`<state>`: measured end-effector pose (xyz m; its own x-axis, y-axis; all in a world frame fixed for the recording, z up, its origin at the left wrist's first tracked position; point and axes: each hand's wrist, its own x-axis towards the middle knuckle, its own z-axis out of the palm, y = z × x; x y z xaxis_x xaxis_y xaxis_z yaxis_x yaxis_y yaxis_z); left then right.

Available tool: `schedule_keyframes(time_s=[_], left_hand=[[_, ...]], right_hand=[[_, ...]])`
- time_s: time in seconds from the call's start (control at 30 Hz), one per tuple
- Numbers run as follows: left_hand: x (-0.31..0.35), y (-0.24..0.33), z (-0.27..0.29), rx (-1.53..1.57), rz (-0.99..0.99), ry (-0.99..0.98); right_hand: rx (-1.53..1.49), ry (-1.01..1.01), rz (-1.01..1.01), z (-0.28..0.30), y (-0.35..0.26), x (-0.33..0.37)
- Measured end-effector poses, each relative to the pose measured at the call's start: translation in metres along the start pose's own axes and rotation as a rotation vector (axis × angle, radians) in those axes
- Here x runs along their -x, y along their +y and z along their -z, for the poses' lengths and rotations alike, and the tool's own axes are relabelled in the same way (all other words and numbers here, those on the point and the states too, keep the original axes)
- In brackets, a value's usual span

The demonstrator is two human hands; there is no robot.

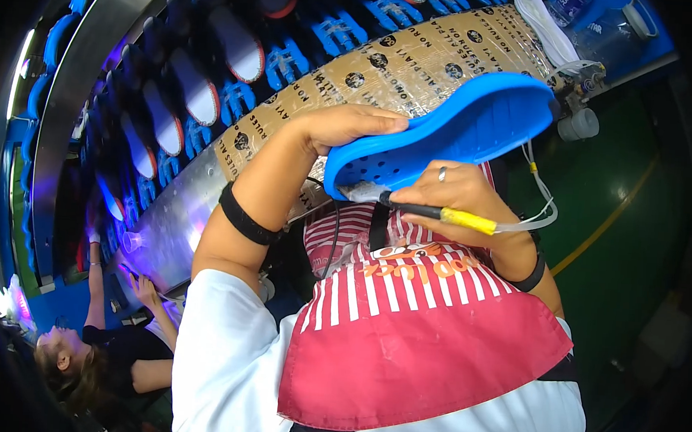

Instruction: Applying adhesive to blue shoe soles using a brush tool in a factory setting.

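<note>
A bright blue rubber shoe sole (483, 129) with raised walls is held tilted in front of my chest, its hollow side facing me. Small round holes show in its near left end. My left hand (358, 128) grips the far wall of that end, thumb along the outside; its other fingers are mostly hidden. In my right hand (457, 192) is a brush with a black handle (423, 210) wrapped in yellow tape, fed by a clear tube (547, 215). Its pale bristles (363, 191) touch the inside of the sole at the holed end.
Behind the sole runs a ledge (321, 89) covered in printed brown tape. Beyond it, a conveyor carries dark shoe uppers (241, 46) and blue soles (288, 60). A clear jug (618, 35) stands far right. Another person (112, 352) works at left.
</note>
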<state>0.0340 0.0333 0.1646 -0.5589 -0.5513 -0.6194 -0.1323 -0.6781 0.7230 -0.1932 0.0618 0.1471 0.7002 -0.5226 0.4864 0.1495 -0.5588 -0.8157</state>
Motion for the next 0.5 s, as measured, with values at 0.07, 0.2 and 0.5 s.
schedule_keyframes(time_s=[0.07, 0.2, 0.5], left_hand=[[0.002, 0.001, 0.002, -0.071, 0.036, 0.007], [0.005, 0.006, 0.003, -0.214, 0.103, 0.021], [0.013, 0.002, 0.021, -0.392, 0.212, -0.014]], right_hand=[[-0.009, -0.121, -0.021, 0.005, -0.002, 0.000], [-0.040, -0.165, -0.023, 0.007, -0.006, -0.002], [-0.077, -0.244, -0.053, 0.006, -0.002, 0.003]])
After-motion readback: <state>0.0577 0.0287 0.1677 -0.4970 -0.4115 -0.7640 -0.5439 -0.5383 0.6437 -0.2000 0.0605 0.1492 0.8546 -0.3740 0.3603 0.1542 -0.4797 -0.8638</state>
